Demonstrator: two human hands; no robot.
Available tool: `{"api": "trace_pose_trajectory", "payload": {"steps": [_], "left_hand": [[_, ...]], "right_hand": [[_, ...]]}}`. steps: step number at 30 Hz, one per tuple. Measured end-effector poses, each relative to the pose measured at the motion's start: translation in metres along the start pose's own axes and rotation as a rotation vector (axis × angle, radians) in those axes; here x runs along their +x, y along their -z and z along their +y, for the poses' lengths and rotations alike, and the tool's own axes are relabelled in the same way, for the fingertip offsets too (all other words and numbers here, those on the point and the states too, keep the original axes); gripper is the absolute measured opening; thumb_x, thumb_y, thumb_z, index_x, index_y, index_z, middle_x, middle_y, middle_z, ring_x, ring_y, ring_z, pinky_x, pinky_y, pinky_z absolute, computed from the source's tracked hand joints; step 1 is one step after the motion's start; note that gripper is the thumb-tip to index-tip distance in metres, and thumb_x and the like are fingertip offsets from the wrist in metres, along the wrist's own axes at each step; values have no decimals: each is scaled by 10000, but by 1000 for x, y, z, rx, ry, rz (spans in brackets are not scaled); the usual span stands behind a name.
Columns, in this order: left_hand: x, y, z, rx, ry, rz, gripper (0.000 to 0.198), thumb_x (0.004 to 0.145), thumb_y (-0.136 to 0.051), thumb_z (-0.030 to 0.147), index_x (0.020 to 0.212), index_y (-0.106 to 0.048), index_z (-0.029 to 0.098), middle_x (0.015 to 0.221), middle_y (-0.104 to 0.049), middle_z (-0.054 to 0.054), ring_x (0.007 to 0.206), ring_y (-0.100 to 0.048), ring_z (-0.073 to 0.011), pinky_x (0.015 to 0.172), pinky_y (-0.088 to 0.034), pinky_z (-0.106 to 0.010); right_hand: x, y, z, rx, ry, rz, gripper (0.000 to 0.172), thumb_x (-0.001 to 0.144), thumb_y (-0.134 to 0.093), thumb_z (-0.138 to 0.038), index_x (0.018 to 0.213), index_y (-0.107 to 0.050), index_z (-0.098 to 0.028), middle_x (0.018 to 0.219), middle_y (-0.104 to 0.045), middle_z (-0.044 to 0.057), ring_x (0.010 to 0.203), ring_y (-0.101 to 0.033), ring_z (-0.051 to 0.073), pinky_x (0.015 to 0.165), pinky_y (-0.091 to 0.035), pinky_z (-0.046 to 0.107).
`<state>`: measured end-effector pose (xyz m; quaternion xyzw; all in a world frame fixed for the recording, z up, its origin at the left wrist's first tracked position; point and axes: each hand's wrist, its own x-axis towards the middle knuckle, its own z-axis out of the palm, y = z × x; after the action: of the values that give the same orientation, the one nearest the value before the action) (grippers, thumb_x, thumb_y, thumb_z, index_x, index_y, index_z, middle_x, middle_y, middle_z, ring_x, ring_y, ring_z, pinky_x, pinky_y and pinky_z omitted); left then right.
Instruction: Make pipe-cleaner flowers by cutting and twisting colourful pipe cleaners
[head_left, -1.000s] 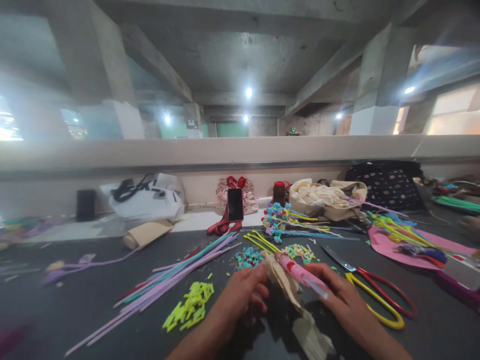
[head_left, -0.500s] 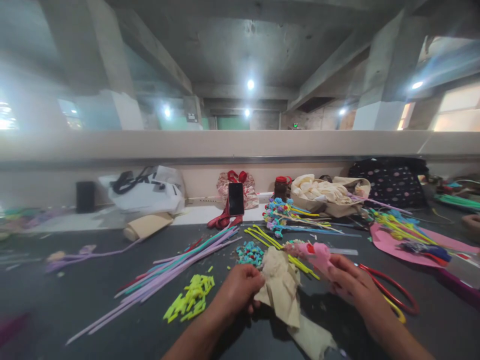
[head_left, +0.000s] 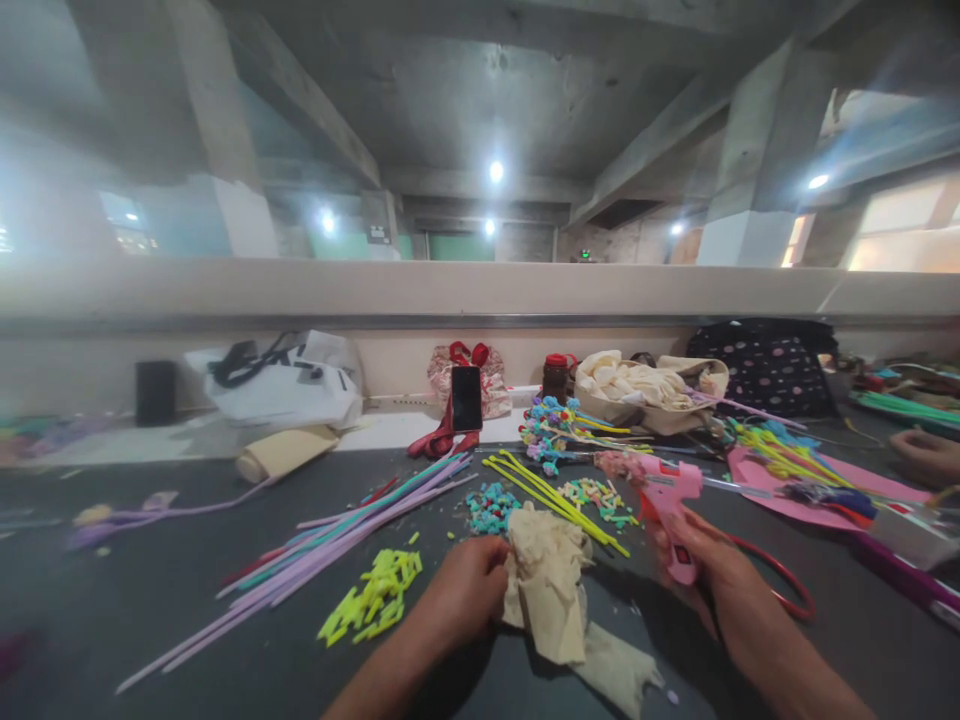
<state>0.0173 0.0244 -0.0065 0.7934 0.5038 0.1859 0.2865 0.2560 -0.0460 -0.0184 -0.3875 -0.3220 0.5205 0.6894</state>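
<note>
My right hand (head_left: 709, 560) is closed round the handle of a pink glue gun (head_left: 671, 490), whose nozzle points left; a clear glue stick sticks out of its back. My left hand (head_left: 472, 580) pinches the left side of a crumpled cream cloth (head_left: 551, 585). Part of this cloth lies flat toward the table's front edge. Just beyond it sit a heap of small blue pieces (head_left: 491, 508), some yellow-green pipe cleaners (head_left: 551, 500) and a pile of mixed pastel bits (head_left: 596, 495).
Yellow cut pieces (head_left: 379, 595) and long lilac pipe cleaners (head_left: 330, 550) lie on the left. Red-handled scissors (head_left: 784, 585) rest beyond my right hand. At the back stand a phone (head_left: 466, 398) and a red-capped bottle (head_left: 556, 378). Another person's hand (head_left: 926, 455) shows at the right edge.
My right hand has lifted the glue gun up and to the right, away from the cloth. My left hand keeps its hold, and the cloth has turned slightly. The view has shifted a little.
</note>
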Motion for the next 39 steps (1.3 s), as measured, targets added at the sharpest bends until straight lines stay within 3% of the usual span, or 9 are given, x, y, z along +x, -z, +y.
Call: {"api": "trace_pose_trajectory", "payload": {"steps": [5,9,14,17,20,26,31,34,39], "left_hand": [[-4,8,-4,174,-1,131,260,729,-412,179,920,-586,195,906,-649,-62,856,-582,-195,716,-402,-274],[-11,8,-2,268,-35,237,239,778,-385,213,943,-556,197,998,-580,-74,903,-549,-199,776,-383,-303],[-25,-2,10,308,-331,96,214,794,-394,227,876,-590,257,935,-595,-17,921,-515,-170,782,-393,-261],[-27,-11,15,372,-375,-5,209,760,-441,228,909,-585,252,971,-592,-25,933,-503,-188,796,-404,-281],[-24,-19,20,396,-407,-65,224,730,-476,239,932,-575,235,1023,-580,-39,936,-499,-205,808,-411,-305],[-19,-36,32,374,-488,-148,412,684,-528,263,1093,-496,229,1087,-557,-57,962,-491,-223,811,-425,-318],[-17,-42,36,295,-517,-96,356,715,-503,247,1069,-499,220,1116,-518,-63,958,-500,-190,821,-425,-271],[-19,-38,34,310,-499,-89,260,733,-492,245,989,-536,226,1080,-542,-56,969,-497,-195,818,-424,-277],[-31,-24,26,319,-349,-73,283,775,-447,263,1051,-495,221,1025,-595,-54,935,-533,-207,785,-443,-319]], "right_hand": [[-8,-4,2,-39,-44,11,133,738,-625,-309,846,-584,-242,670,-620,-55,551,-540,76,522,-467,149],[-13,-9,1,-136,-54,-19,197,732,-617,-353,881,-585,-227,696,-630,-36,552,-559,83,511,-449,146],[-12,-15,4,-60,-100,-51,151,766,-589,-317,892,-554,-240,668,-641,-24,515,-546,76,490,-414,155],[-12,-19,2,-60,-104,-75,108,813,-529,-302,873,-545,-215,651,-640,-9,508,-531,75,499,-398,166],[-14,-22,-3,-136,-98,-141,205,845,-467,-325,848,-566,-146,579,-621,17,423,-481,62,424,-336,158],[-17,-19,-6,-90,-49,-143,306,839,-456,-382,997,-555,-139,576,-608,4,417,-445,57,443,-315,161],[-13,-13,-6,-49,-72,-107,347,777,-514,-450,941,-576,-150,547,-589,-9,402,-441,75,422,-321,179],[-13,-14,-7,-137,-43,-108,377,772,-508,-472,957,-565,-147,537,-582,-12,389,-426,81,405,-302,190],[-17,-19,-9,-237,-23,-148,348,817,-444,-455,947,-549,-150,538,-575,-16,392,-428,76,410,-295,190]]}}
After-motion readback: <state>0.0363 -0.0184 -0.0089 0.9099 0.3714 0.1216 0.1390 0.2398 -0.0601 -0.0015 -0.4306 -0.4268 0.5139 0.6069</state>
